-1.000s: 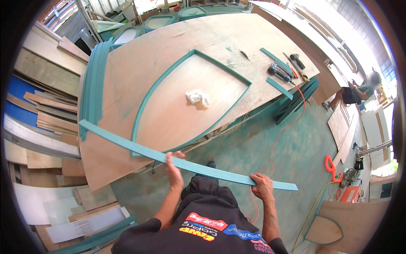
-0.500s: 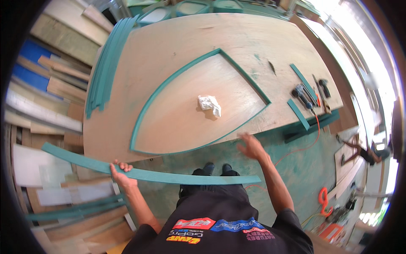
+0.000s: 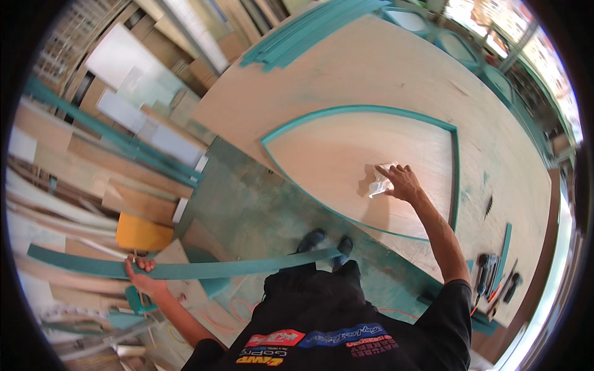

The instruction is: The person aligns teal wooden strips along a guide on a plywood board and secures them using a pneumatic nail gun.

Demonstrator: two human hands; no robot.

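A long, flat teal strip (image 3: 229, 267), slightly curved, lies across my left hand (image 3: 147, 277), whose fingers are wrapped round it left of its middle. Its right end reaches above my shoes. Over the table, my right hand (image 3: 403, 183) is closed on a crumpled white tissue (image 3: 382, 179), partly hidden under the fingers. Around that hand lies a teal frame (image 3: 365, 107) with two long bowed sides and a short straight right side, flat on the wooden tabletop (image 3: 495, 145).
Several teal strips (image 3: 309, 31) are stacked at the table's far left corner. A power drill (image 3: 484, 275), hand tools and a teal offcut (image 3: 504, 253) lie at the right edge. Boards (image 3: 117, 154) lean and pile on the left. Orange cord (image 3: 241, 309) crosses the floor.
My right hand has moved from beside the table's edge onto the tissue and taken hold of it. My left hand still holds the teal strip. The whole view has turned to the left.
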